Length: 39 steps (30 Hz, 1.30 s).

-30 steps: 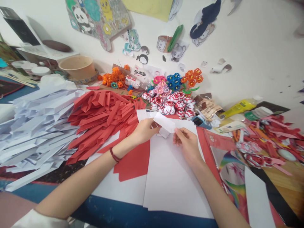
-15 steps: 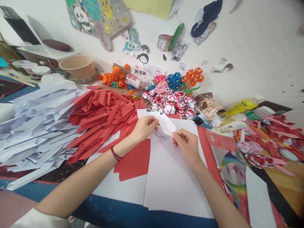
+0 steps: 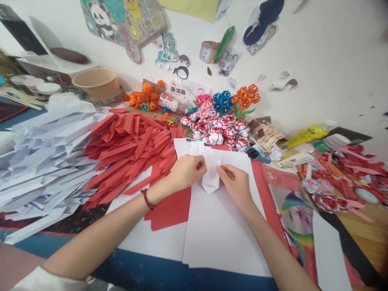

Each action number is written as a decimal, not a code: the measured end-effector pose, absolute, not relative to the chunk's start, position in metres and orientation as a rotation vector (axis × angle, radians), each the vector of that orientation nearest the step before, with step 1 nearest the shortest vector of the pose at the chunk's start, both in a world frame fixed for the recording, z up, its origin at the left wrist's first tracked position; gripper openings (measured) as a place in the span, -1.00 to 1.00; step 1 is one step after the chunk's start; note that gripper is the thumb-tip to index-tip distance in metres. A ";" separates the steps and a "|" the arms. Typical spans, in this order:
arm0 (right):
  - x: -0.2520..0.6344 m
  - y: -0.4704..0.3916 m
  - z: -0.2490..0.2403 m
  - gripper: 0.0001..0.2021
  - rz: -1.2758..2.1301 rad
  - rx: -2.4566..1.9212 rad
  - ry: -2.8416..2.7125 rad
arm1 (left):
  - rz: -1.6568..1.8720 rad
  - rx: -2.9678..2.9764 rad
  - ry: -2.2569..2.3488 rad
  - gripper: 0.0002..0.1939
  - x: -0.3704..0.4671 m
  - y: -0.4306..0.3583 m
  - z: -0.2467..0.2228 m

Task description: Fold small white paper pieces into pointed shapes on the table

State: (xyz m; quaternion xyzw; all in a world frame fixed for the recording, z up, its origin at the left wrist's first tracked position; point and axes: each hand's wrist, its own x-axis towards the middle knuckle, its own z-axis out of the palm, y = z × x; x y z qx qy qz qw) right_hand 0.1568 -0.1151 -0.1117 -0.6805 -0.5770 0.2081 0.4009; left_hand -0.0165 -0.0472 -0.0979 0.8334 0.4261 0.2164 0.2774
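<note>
Between my hands is a folded white paper strip (image 3: 211, 180), its pointed end toward me, above a stack of white sheets (image 3: 224, 238). My left hand (image 3: 189, 170) is closed, pinching the strip's left edge. On the other edge, the thumb and fingers of my right hand (image 3: 234, 178) are closed in a pinch. Other white paper pieces (image 3: 181, 147) lie just beyond my left hand. A red paper sheet (image 3: 171, 208) rests under my left wrist, beside the white stack.
Folded red strips (image 3: 127, 149) and folded white strips (image 3: 45, 161) are heaped at left. Behind stand red-and-white paper flowers (image 3: 222, 129), a round tan bowl (image 3: 97, 85) and a yellow bottle (image 3: 306, 136). Red scraps (image 3: 360, 169) lie at right.
The white strip has been turned from slanting sideways to pointing toward me. My left hand has shifted slightly toward the right and nearer, and my right hand has shifted slightly left.
</note>
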 end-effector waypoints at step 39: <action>0.148 -0.126 -0.123 -0.70 -0.021 -1.796 -2.005 | 0.424 2.937 1.056 -0.78 -0.013 -0.058 -0.108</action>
